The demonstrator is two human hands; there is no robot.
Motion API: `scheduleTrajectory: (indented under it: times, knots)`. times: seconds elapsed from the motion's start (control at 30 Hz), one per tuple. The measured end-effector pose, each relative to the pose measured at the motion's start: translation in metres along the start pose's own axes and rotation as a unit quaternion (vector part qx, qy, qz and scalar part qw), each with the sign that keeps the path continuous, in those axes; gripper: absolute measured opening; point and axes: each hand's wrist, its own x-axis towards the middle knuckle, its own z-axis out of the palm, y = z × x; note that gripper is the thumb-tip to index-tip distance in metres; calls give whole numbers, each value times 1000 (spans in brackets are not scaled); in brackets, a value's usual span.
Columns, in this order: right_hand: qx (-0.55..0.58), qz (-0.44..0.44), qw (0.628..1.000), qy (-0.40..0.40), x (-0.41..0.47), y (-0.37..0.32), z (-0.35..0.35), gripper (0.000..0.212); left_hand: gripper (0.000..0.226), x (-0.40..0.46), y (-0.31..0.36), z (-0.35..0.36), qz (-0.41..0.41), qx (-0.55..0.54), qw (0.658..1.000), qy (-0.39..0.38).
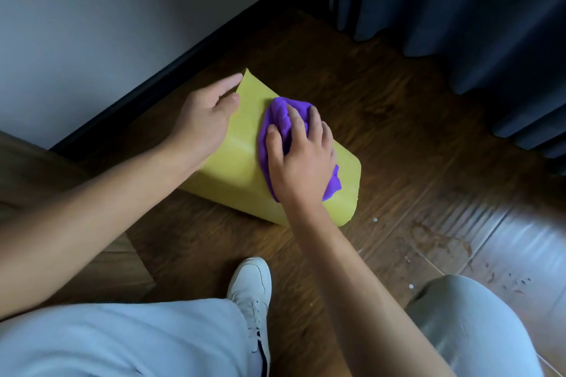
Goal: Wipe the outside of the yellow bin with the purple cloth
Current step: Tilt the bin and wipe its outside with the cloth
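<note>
the yellow bin point(245, 168) lies on its side on the dark wood floor point(398, 131), around the middle of the frame. its long axis runs on a diagonal, from a pointed corner at upper left of centre down to a rounded end at lower right of centre. that rounded end faces the lower right; whether it is the base or the mouth cannot be told from here. a broad flat side faces up toward the camera.

the purple cloth point(277, 119) sits bunched on that upward side, toward the right edge of the bin, with a tail of it showing below the palm at the lower right.

the right hand point(301, 159) lies on top of the cloth, fingers spread and curled over the folds, pressing it flat against the bin rather than pinching it.

the left hand point(202, 119) rests on the bin's upper left edge, fingers loosely bent, the fingertips point(234, 79) reaching along the pointed corner; it steadies the bin with an open, laid-on hold, nothing enclosed in it.

a dark skirting board point(171, 76) runs diagonally behind the bin at upper left. dark curtains point(459, 9) hang at upper right. a white shoe point(252, 288) stands at lower centre, with pale trouser legs point(122, 343) along the bottom of the frame.
</note>
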Motion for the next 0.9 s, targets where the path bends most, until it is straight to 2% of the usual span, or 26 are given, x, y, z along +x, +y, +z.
scheduleTrajectory:
  times: [0.3,0.47,0.63,0.73,0.77,0.83,0.9]
  knots:
    - [-77,122,989,-36,19,80,-1,54,38,15,-12,-14,-31,-7,998,54]
    - [-11,217,976,-36,17,122,-7,57,36,16,-19,-19,-30,-6,998,62]
    - [96,372,922,-39,6,155,-4,52,36,13,-21,-19,-21,-9,998,53]
    - [82,426,894,-115,-10,171,-2,45,36,12,-23,-23,-11,5,998,57]
    - [77,436,889,-118,-13,174,-4,47,37,12,-23,-25,-5,12,998,58]
    - [91,433,894,-70,-9,176,-13,49,37,9,-27,-29,16,31,998,56]
    - [103,383,918,-3,8,171,-27,44,37,6,-34,-35,44,59,996,53]
